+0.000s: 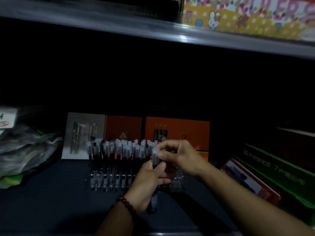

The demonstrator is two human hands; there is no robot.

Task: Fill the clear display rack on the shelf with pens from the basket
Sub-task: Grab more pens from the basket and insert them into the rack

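Reaching under the upper shelf [136, 29], I have dark shelf floor [51, 205] near me and boxes [272, 169] crowding the right. My left hand [148, 183] grips a bundle of pens [154, 202]; my right hand [180, 155] pinches one cap [155, 153] with curled fingers [164, 147]. Just beyond, the clear rack [109, 179] holds rows of capped pens [122, 149].

Dim shelf [51, 201]. Clear rack [109, 178] stands mid-shelf, capped pens [119, 149] upright in rows. Left hand [150, 181], bead bracelet [127, 204] on wrist, grips pen [155, 155] before rack's right end; right hand [180, 155] pinches its clear cap. Orange boxes [179, 130] behind rack.
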